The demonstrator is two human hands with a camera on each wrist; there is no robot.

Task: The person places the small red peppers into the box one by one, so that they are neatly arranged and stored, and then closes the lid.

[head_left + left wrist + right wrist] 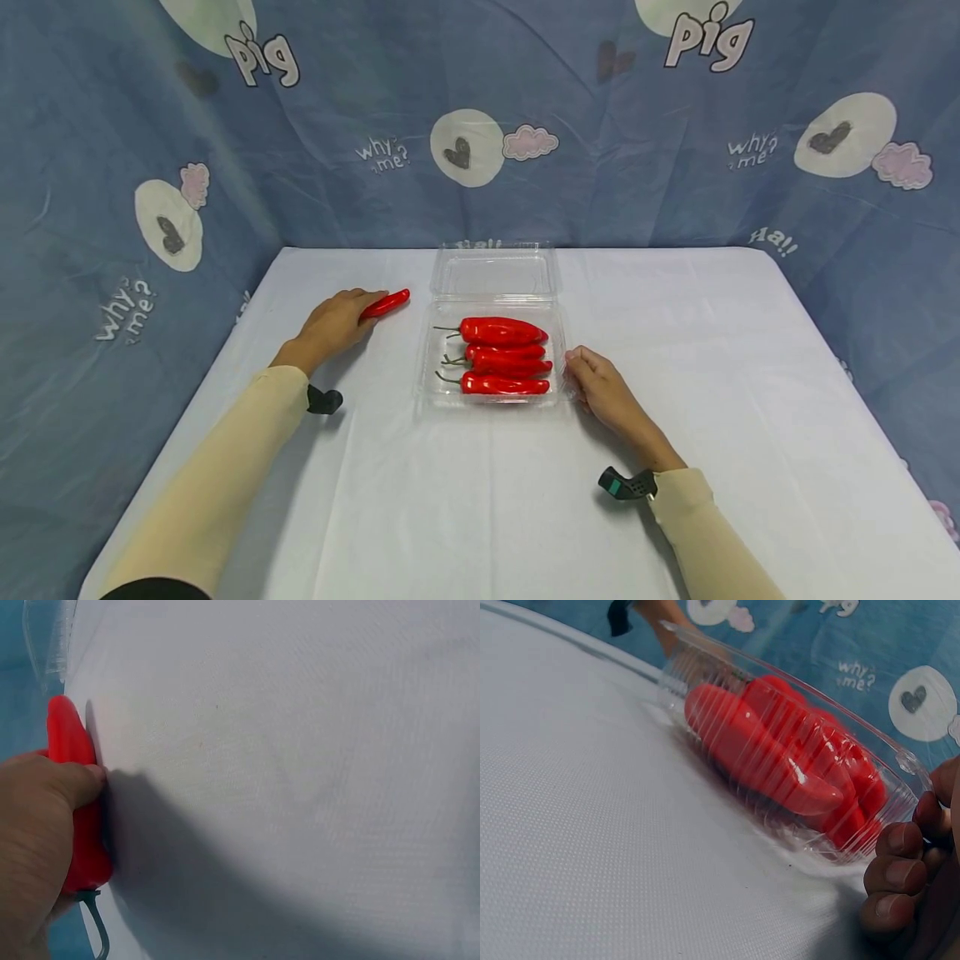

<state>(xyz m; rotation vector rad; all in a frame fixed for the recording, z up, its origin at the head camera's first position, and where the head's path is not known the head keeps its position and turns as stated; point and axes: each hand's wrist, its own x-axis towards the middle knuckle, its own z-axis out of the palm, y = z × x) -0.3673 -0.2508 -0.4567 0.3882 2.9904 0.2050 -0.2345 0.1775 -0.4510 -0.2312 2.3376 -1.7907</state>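
Observation:
My left hand (335, 327) grips a red chili pepper (390, 303) at the left of the table, close over the white cloth. In the left wrist view, thumb and fingers wrap the middle of this pepper (88, 851), and its green stem points toward the bottom. A clear plastic clamshell container (429, 354) sits mid-table with its lid (491, 275) folded back. Several red chili peppers (504, 332) lie inside in a stack of rows, stems to the left. My right hand (606, 390) pinches the container's right rim between thumb and forefinger, the other fingers curled beside it.
White cloth covers the table (420, 500). Behind and beside it hangs a blue printed curtain (322, 192), close to the table's back edge and to the raised lid. A dark wrist-worn device (628, 483) is strapped on each arm.

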